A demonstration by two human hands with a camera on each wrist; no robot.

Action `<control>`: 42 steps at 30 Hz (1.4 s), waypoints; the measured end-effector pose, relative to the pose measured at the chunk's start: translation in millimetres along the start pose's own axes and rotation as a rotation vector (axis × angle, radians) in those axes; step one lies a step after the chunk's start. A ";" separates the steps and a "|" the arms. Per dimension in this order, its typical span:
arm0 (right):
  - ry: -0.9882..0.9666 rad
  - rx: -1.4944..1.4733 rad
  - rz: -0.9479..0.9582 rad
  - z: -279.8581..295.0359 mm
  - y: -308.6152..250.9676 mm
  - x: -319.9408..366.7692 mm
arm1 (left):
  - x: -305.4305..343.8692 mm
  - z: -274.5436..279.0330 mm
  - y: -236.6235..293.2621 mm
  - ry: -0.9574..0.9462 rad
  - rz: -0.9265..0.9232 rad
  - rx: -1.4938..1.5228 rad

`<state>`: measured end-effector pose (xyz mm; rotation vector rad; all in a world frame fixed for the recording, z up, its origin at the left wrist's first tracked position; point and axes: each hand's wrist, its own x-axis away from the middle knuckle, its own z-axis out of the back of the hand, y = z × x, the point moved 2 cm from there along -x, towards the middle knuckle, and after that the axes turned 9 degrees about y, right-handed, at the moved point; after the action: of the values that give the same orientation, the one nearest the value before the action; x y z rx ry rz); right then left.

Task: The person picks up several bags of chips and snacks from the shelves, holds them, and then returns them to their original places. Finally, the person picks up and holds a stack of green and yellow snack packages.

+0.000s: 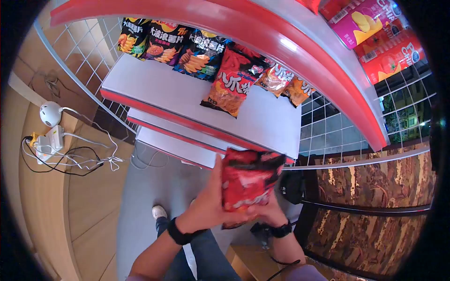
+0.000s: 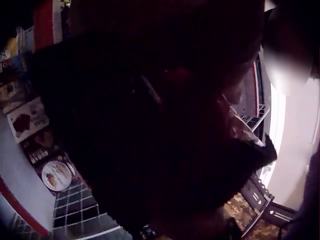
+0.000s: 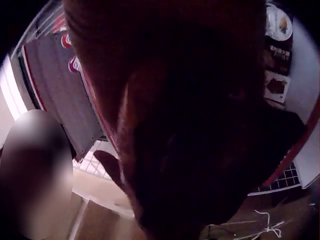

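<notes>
Both hands hold a red and black chip bag point(image 1: 251, 180) in front of the shelf rack, below its lower shelves in the head view. My left hand point(image 1: 206, 210) grips the bag along its left side and bottom, thumb up the side. My right hand point(image 1: 269, 211) holds it at the lower right, with most of its fingers hidden behind the bag. In both wrist views the bag is a dark silhouette close to the camera. A similar red chip bag point(image 1: 230, 82) stands on the white shelf point(image 1: 154, 82) ahead.
Several black chip bags point(image 1: 164, 42) line the shelf's left; smaller orange bags point(image 1: 297, 91) stand at its right. A red-edged upper shelf point(image 1: 281, 42) overhangs them, with chip packs point(image 1: 358, 21). Wire mesh point(image 1: 79, 51) closes the sides. A power strip point(image 1: 49, 145) with cables lies at left.
</notes>
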<state>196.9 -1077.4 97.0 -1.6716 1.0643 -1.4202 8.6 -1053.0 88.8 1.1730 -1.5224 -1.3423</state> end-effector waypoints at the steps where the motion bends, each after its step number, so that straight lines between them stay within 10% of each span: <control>1: 0.000 0.001 0.002 7.8 -3.1 -4.1 | -11.0 -6.5 4.7 0.048 -0.173 0.007; 15: 0.166 -0.085 0.440 78.2 -101.8 -220.7 | -65.2 25.2 -5.2 0.331 -0.359 -0.540; 24: 0.484 0.203 0.443 65.5 -100.6 -198.9 | -134.8 30.3 -23.1 0.245 -0.235 -1.155; 31: 0.408 0.116 0.777 35.1 -80.1 -222.4 | -138.7 1.2 -30.0 0.367 -0.255 -0.989; 42: 0.353 0.012 0.583 43.5 -76.3 -203.5 | -121.7 9.3 -25.8 0.378 -0.230 -0.944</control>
<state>237.9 -861.0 72.1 -0.9867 1.5751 -1.3343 36.7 -933.8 64.6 0.8968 -0.3726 -1.5961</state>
